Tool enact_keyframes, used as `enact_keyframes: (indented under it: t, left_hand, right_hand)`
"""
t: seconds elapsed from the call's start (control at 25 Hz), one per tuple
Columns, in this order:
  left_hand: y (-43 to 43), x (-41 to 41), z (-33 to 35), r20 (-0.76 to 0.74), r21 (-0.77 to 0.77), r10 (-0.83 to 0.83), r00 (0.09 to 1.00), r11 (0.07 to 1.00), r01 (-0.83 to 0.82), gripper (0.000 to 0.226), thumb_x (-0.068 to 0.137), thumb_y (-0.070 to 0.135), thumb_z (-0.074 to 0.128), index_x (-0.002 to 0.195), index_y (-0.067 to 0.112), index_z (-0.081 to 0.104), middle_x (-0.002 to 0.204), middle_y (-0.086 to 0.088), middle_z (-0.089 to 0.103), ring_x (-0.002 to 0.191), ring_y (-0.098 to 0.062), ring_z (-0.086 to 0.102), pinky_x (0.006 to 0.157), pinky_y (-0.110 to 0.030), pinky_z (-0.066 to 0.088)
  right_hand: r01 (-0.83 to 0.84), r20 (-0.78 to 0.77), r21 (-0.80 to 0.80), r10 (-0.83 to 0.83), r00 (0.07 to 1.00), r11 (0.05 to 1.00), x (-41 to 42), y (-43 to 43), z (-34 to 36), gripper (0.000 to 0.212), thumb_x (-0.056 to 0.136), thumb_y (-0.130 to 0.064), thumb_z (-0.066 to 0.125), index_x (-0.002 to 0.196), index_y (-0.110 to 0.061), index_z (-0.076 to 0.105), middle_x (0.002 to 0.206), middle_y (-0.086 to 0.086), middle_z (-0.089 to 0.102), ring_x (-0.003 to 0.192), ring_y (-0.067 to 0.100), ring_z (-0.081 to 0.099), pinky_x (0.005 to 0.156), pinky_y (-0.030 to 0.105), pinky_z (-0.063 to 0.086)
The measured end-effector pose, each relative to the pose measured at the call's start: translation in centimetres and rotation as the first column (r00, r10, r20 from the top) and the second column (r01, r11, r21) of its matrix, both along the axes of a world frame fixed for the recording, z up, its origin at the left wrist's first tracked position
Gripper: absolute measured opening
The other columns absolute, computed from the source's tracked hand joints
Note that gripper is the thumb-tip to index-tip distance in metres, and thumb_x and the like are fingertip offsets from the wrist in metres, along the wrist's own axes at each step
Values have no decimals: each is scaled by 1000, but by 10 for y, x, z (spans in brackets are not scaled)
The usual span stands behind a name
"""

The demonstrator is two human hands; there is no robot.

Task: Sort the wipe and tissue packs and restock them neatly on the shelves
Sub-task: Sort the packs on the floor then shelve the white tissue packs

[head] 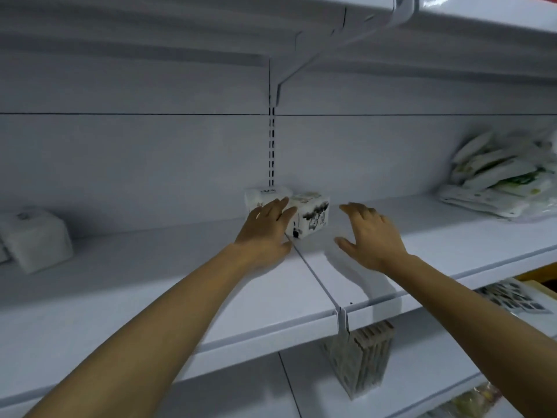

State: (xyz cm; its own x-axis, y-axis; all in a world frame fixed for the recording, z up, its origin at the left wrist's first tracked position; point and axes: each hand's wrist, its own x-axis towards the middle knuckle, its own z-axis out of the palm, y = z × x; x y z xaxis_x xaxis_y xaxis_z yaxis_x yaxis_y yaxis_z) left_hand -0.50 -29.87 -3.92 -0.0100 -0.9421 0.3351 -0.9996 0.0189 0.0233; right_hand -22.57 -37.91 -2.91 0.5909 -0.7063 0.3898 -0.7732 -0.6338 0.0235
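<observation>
A white tissue pack with black ink-style print (312, 215) stands at the back of the white shelf (150, 285), near the upright rail. A plainer white pack (262, 196) sits just behind and left of it. My left hand (265, 233) lies with straight fingers against the printed pack's left side, covering part of the plain pack. My right hand (370, 233) hovers open a little to the right of the printed pack, fingers spread, apart from it.
A white wrapped pack (39, 239) lies at the shelf's far left. A loose heap of flat wipe packs (500, 182) sits at the far right. More packs (361, 357) stand on the shelf below. Another shelf (452, 13) hangs overhead.
</observation>
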Motion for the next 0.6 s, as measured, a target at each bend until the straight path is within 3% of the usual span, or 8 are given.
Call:
enact_keyframes:
  t: [0.16,0.28,0.36,0.44,0.52,0.6]
  left_hand:
    - [-6,12,-3,23,-24,31,999,999,-30,68,95,38,49,152,23,15,161,6,2,148,-13,-4,120,-33,-3]
    - [-9,27,3,38,-79,104,994,992,-100,60,99,35,42,152,23,16,161,7,-2,147,-13,-10,119,-36,-7]
    - [-9,36,12,57,-130,137,989,983,-128,57,100,32,41,152,20,20,162,3,2,148,-16,-6,119,-38,-3]
    - [-13,43,25,31,-184,163,986,971,-154,56,99,30,44,150,17,25,161,-1,12,149,-19,5,120,-40,5]
    - [-29,46,37,-40,-200,195,980,959,-200,57,98,31,47,149,17,27,158,-3,24,146,-21,18,118,-39,17]
    - [-52,45,46,-114,-117,236,965,962,-249,59,97,35,49,149,17,26,154,-3,32,141,-22,28,112,-38,26]
  right_hand:
    - [-78,269,256,7,963,964,46,-51,27,61,95,-54,44,144,-19,33,146,5,41,130,26,41,103,40,37]
    - [-204,428,222,93,899,953,84,-81,40,63,95,-55,42,143,-14,38,145,8,43,132,26,40,106,40,35]
    - [-278,305,173,217,927,945,103,-84,25,68,95,-60,34,141,-10,42,141,11,49,130,28,44,106,39,36]
    - [-301,181,80,283,942,950,109,-85,-2,76,90,-63,17,128,-10,57,121,10,63,116,30,55,97,39,40]
    - [-288,207,31,276,939,957,106,-94,-10,82,84,-65,10,108,-13,68,103,6,69,103,27,60,90,36,42]
    - [-284,171,17,277,946,959,99,-99,-4,85,80,-68,8,99,-14,69,97,5,68,98,26,59,84,33,41]
